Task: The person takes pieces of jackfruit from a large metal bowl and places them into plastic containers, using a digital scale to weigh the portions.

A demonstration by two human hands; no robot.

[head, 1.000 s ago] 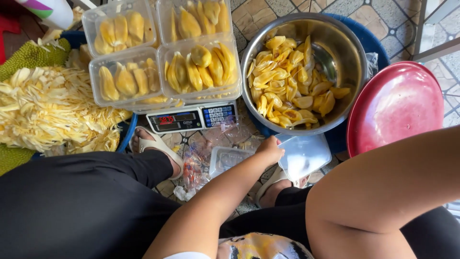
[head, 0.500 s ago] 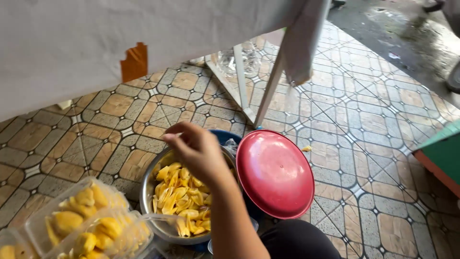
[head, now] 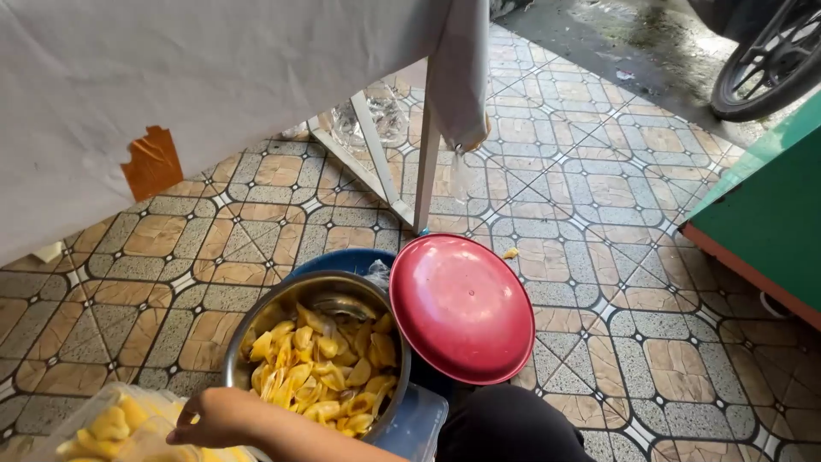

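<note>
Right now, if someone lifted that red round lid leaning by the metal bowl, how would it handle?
The red lid looks like thin plastic, so probably light and fairly stiff. Its smooth, glossy dome may be slippery. It rests tilted against the metal bowl and the blue tub, so a push would likely make it slide off.

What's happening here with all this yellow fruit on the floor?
A person sits on a patterned tiled floor with one hand reaching over a clear plastic container of yellow fruit pieces at the bottom left; which hand cannot be told. Beside it, a round steel bowl holds more yellow fruit pieces. A round red plastic lid leans against the bowl.
</note>
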